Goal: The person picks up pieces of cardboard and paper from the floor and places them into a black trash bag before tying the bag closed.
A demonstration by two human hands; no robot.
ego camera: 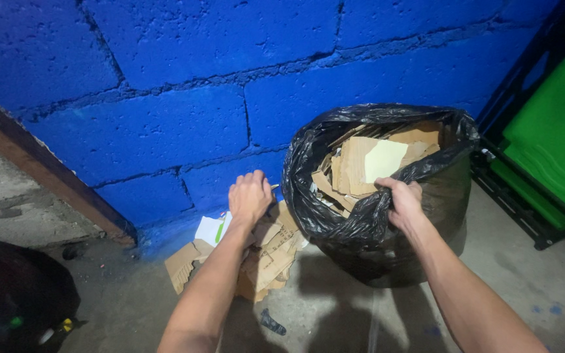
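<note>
Two bare forearms rise from the bottom edge of the frame over a concrete floor [544,281]. At centre, the left hand [250,198] curls down onto a heap of torn cardboard scraps [266,255] piled on the floor; the fingertips are hidden behind the knuckles, so whether they pinch a piece cannot be told. Just right of centre, the right hand [403,201] is clenched around the near rim of a black rubbish bag [367,229], plastic bunched inside the fist. Flattened cardboard [361,163] fills the bag's open mouth just above those fingers. Behind stands a blue block wall [197,78]; a green bin [557,131] sits at the right edge.
</note>
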